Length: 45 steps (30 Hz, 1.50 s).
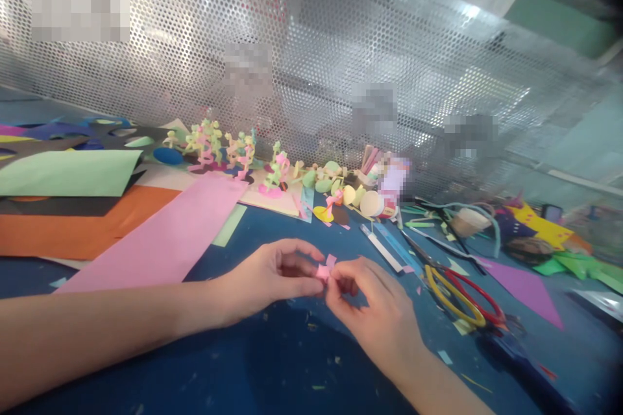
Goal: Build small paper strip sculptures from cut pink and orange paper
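Note:
Both hands meet over the middle of the blue table (pixel 228 363). Between their fingertips is a small folded piece of pink paper (pixel 324 272), with a short flap sticking up at its top. My left hand (pixel 272 270) is closed on its left side, thumb below and fingers curled above. My right hand (pixel 372 301) pinches it from the right with thumb and forefinger. Just beyond the hands stands a small pink paper figure on a yellow disc (pixel 323 213). How the paper is folded under the fingertips is hidden.
Pink paper (pixel 165 227), orange paper (pixel 43 233) and green paper (pixel 73 172) lie left. Paper figures (pixel 209 142) line the back before a perforated metal screen (pixel 311 32). Right are a white-and-blue ruler (pixel 389 249), scissors with red and yellow handles (pixel 457 298) and purple paper (pixel 525 292).

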{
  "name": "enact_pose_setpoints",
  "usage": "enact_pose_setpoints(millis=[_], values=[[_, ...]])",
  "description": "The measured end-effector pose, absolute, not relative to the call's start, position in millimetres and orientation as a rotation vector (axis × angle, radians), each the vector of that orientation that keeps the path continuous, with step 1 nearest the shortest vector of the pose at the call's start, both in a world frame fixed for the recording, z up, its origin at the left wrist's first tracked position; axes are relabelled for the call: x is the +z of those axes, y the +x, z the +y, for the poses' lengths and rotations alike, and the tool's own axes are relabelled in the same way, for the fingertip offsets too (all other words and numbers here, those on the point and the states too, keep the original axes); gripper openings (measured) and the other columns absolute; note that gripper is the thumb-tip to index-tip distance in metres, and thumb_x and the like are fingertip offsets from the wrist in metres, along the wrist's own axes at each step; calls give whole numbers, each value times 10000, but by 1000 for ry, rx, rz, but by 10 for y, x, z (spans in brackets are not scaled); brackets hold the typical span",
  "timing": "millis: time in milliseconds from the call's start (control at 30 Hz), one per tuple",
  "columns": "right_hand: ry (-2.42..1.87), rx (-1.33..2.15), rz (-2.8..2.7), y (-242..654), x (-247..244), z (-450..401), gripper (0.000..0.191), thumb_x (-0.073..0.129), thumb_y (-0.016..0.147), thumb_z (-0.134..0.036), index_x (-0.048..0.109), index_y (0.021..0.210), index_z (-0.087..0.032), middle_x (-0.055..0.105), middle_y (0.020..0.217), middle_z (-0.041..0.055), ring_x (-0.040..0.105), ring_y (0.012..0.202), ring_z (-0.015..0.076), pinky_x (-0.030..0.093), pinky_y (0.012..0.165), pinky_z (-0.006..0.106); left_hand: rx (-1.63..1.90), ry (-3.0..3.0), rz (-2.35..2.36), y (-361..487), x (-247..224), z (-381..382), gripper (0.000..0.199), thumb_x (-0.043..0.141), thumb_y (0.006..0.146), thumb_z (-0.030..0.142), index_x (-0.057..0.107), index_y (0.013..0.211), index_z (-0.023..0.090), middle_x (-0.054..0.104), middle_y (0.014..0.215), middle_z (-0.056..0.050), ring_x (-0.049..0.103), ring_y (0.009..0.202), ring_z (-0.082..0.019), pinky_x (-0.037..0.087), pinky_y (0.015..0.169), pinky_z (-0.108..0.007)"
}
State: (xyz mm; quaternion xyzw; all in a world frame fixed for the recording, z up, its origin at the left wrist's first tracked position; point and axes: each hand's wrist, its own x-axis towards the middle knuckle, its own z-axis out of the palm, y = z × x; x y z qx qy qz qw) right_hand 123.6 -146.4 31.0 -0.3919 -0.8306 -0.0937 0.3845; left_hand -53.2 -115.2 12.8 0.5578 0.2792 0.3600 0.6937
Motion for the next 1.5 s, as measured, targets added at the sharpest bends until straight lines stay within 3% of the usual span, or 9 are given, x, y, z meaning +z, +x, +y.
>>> enact_pose_setpoints(millis=[167, 467, 1133, 1500], values=[[-974, -159, -2098, 1237, 299, -1443, 91, 526, 788, -118, 581, 796, -190, 601, 660, -9, 576, 621, 108, 484, 669, 231, 894, 1298, 658, -542, 134, -1148, 224, 671, 714, 242, 541, 885, 177, 633, 796, 4, 588, 755, -113, 446, 742, -258], [-1122, 108, -1966, 1271, 312, -1432, 113, 563, 768, -134, 585, 849, -209, 636, 752, -24, 592, 652, 86, 474, 663, 191, 884, 1311, 655, -540, 200, -1165, 203, 639, 750, 267, 600, 922, 165, 641, 821, -16, 583, 779, -117, 444, 778, -254], [-1028, -19, -1975, 1220, 283, -1450, 89, 568, 749, -107, 584, 778, -190, 609, 650, -34, 563, 559, 71, 480, 695, 201, 876, 1305, 656, -558, 147, -1159, 187, 671, 719, 264, 647, 873, 160, 666, 859, -28, 602, 816, -139, 468, 793, -272], [-1161, 167, -1898, 1204, 300, -1468, 39, 594, 747, -160, 595, 771, -191, 642, 696, -27, 597, 584, 69, 485, 618, 160, 922, 1307, 662, -544, 170, -1159, 194, 672, 718, 254, 645, 891, 171, 654, 866, -17, 586, 829, -127, 453, 801, -247]])
